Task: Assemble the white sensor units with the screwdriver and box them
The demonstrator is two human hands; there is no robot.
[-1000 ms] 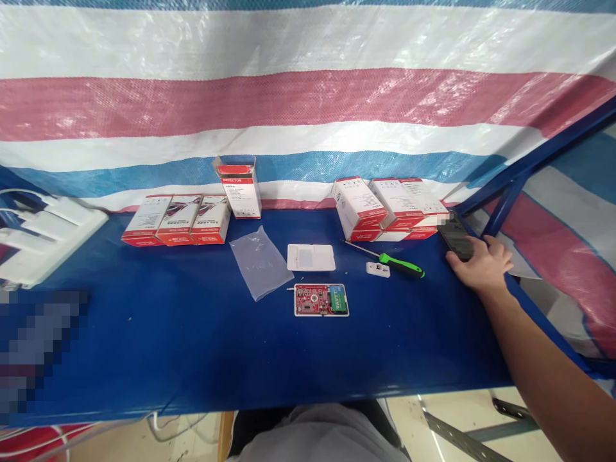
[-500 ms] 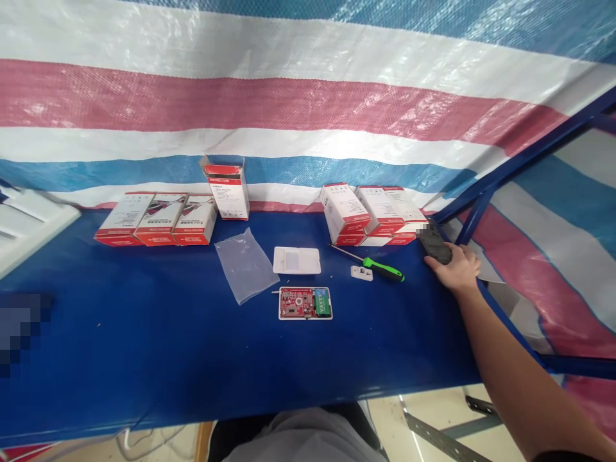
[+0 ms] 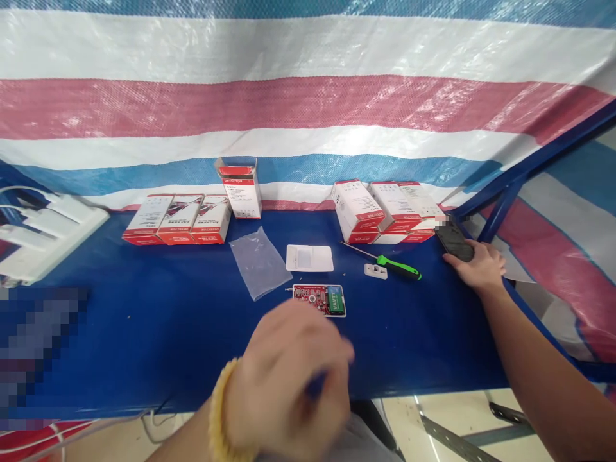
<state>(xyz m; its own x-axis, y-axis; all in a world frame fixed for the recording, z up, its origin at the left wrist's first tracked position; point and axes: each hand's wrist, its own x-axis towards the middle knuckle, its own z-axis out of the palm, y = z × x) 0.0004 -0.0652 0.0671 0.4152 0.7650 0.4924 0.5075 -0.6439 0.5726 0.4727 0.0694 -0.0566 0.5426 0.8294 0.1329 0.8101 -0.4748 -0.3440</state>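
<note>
My right hand (image 3: 481,264) grips a dark phone (image 3: 455,240) at the right end of the table, thumb on its near side. My left hand (image 3: 293,378), a yellow beaded bracelet (image 3: 221,410) on its wrist, is raised in front of the table with curled, motion-smeared fingers. Behind it, partly covered, lies an open white case with a red circuit board (image 3: 308,294) and a green battery (image 3: 335,299). Beyond that lies a white cover (image 3: 309,258). Right of these are a small white bracket (image 3: 375,271) and a green-and-black screwdriver (image 3: 399,266).
A clear plastic bag (image 3: 260,263) lies left of the cover. Red-and-white detector boxes stand at back left (image 3: 180,218) and back right (image 3: 360,215), with an opened box (image 3: 242,196) upright between. White power strips (image 3: 52,234) with cables sit far left. A blue frame post (image 3: 500,212) borders the right.
My left hand has come into view from below, in front of the circuit board. My right hand stays on the phone. The view has turned slightly left.
</note>
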